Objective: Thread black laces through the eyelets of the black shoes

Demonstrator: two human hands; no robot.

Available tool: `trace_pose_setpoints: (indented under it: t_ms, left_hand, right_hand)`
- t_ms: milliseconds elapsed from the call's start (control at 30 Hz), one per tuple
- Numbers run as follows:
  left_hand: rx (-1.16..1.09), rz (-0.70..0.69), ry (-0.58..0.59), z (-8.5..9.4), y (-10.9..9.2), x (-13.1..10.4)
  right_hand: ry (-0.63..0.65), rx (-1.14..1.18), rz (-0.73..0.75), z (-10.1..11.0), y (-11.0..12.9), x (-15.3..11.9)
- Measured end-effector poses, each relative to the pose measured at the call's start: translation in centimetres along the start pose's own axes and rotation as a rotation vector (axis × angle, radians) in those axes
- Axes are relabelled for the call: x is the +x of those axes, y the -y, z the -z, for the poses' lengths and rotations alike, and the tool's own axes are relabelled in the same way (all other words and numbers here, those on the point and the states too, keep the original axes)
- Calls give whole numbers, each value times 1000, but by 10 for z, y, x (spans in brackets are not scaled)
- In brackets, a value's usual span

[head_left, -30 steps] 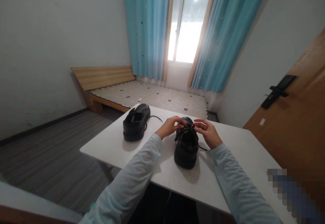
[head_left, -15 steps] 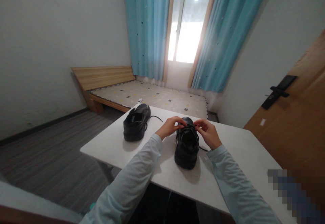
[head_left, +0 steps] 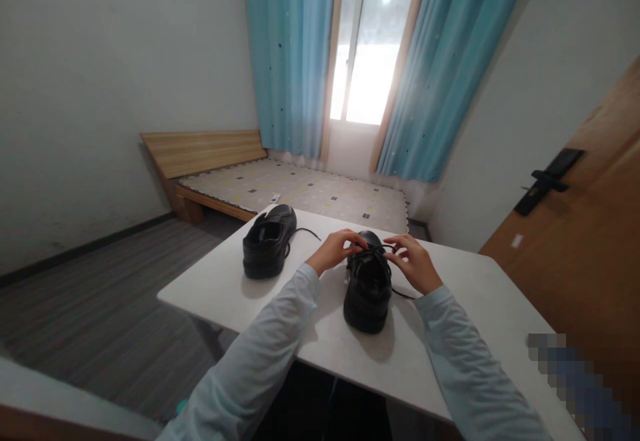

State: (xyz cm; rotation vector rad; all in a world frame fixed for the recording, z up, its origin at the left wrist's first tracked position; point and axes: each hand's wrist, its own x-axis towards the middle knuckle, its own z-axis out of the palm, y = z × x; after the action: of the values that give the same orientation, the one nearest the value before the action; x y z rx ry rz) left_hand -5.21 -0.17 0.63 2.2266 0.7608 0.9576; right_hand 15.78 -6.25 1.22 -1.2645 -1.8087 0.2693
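Note:
A black shoe (head_left: 369,297) stands upright on the white table in front of me, heel towards me and toe pointing away. My left hand (head_left: 340,251) pinches its black shoelace from the left side, near the top of the lacing. On the right, my right hand (head_left: 411,262) has thumb and finger closed around a loop of the same shoelace (head_left: 388,247). One loose lace end trails onto the table beneath the right hand. The matching black shoe (head_left: 266,246) stands apart on the left, untouched, its lace lying loose on the table.
The white table (head_left: 210,294) carries both shoes. Behind it is a low bed (head_left: 310,191) with a small white object (head_left: 275,198) on it. A wooden door (head_left: 575,241) stands at the right. Blue curtains (head_left: 295,47) frame the window.
My right hand has shifted slightly to the right, drawing its part of the shoelace outwards. My left hand and both shoes stay where they were.

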Motion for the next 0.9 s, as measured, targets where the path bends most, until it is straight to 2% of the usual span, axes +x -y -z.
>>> trace_pose_setpoints:
  t_ms: [100, 233, 333, 567, 900]
  left_hand:
    - [-6, -1, -2, 0, 2, 0]
    - [-9, 0, -7, -1, 2, -1]
    - [-7, 2, -8, 0, 1, -1]
    - [-2, 12, -3, 0, -2, -1]
    - [2, -6, -3, 0, 2, -1]
  right_hand:
    - [-20, -17, -102, -1, -10, 0]
    - [39, 62, -191, -3, -17, 0]
    - [58, 107, -222, -5, -16, 0]
    - [1, 222, -288, -7, -13, 0]
    - [-30, 556, -438, -3, -10, -2]
